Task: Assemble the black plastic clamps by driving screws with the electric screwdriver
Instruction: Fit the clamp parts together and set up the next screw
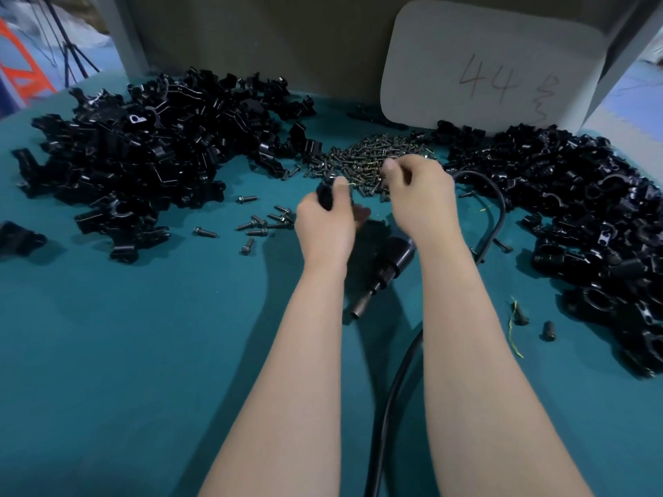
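Clamp (327, 196), frame centre, gripped by the curled left hand (324, 229); right hand (419, 199), just right of it, pinched over the screw pile (373, 152), whether on a screw cannot be told.

Just one view here, riding on the person's head and looking forward and down over the teal desk (125, 353). Both forearms (466, 335) run up from the bottom edge, so the lens sits close, above and just behind them. The left hand (324, 224) and right hand (418, 199) land near the middle of the frame. It's a wide angle: the desk's far edge bows and the corners curve away. Straight ahead, the view stops at a grey card (491, 66) standing at the back. At upper left it spills past the desk to a tripod (65, 48).
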